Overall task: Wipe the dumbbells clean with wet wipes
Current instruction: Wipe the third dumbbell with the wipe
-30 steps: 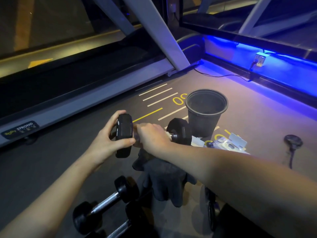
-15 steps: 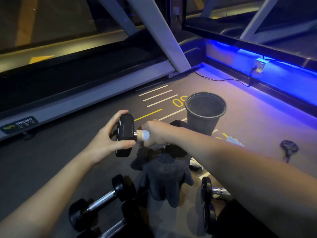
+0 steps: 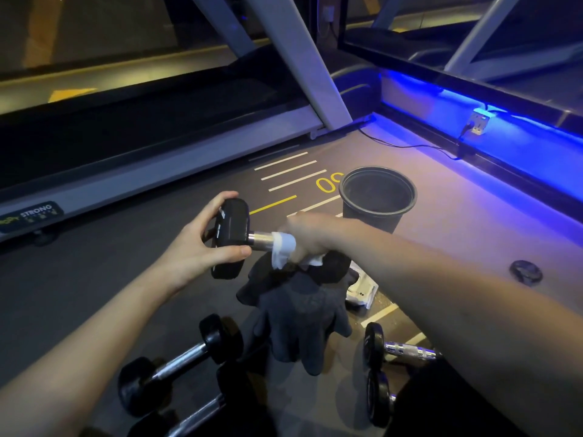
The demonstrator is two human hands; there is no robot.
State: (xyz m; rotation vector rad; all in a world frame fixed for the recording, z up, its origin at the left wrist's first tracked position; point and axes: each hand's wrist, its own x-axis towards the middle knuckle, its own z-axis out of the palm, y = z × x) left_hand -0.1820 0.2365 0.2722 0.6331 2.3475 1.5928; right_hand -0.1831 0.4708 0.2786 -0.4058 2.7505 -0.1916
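Glowing blue strip point(image 3: 504, 115) over gym floor point(image 3: 94, 279)

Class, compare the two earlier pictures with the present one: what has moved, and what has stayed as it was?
The right hand, gripping the wet wipe, slid along the bar away from the left head, baring metal there. The left hand still holds the raised dumbbell by that head. The bucket, dark cloth and floor dumbbells stayed put.

Both bare forearms reach in from the lower edge toward the middle of the view. The left hand point(image 3: 202, 247), coming from seven o'clock, curls thumb and fingers round a dumbbell point(image 3: 232, 236) head. The right hand point(image 3: 307, 236), coming from four o'clock, grips a wet wipe point(image 3: 282, 252) wrapped round the handle.
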